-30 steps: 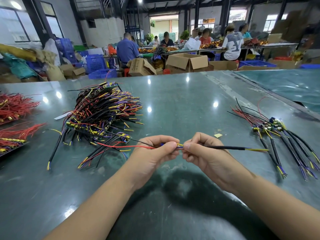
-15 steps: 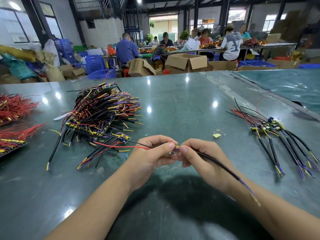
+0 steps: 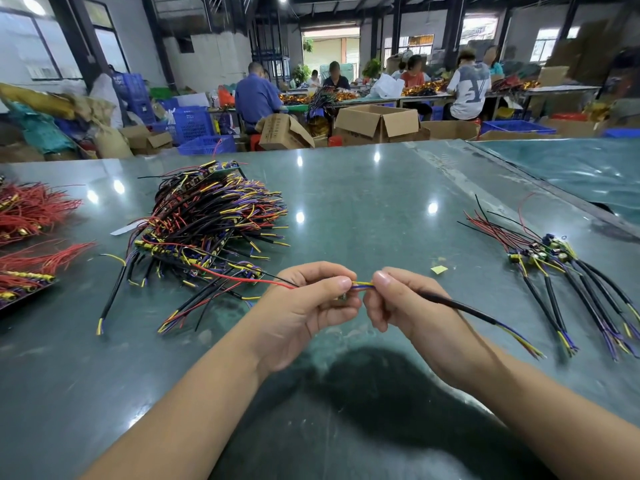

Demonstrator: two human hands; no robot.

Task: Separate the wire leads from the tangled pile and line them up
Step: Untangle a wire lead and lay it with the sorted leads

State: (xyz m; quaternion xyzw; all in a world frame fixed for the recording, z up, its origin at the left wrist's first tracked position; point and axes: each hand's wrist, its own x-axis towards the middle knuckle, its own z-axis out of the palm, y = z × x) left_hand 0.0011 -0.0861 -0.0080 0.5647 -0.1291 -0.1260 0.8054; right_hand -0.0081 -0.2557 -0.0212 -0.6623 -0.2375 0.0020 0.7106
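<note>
A wide green surface [image 3: 346, 202] fills the view. Far left on it lies the pile [image 3: 207, 220], a dense tangle of black, red, yellow and purple leads. Far right, well apart from the pile, lies the row [image 3: 571, 282] of sorted leads, fanned roughly side by side with their black sleeves pointing near and right.

Both forearms reach in from the near edge, meeting at centre above the surface. The left hand [image 3: 304, 306] is curled, thumb and forefinger pinching the lead [image 3: 457, 306] where thin red and black strands trail back left toward the pile. The right hand [image 3: 401, 303] pinches the same lead just beside it, a short yellow and blue stretch showing between the two grips. The black sleeve runs out right past the right hand.

To do this step well, the strands probably need drawing clear of the pile gently, then laying parallel beside the row.
</note>
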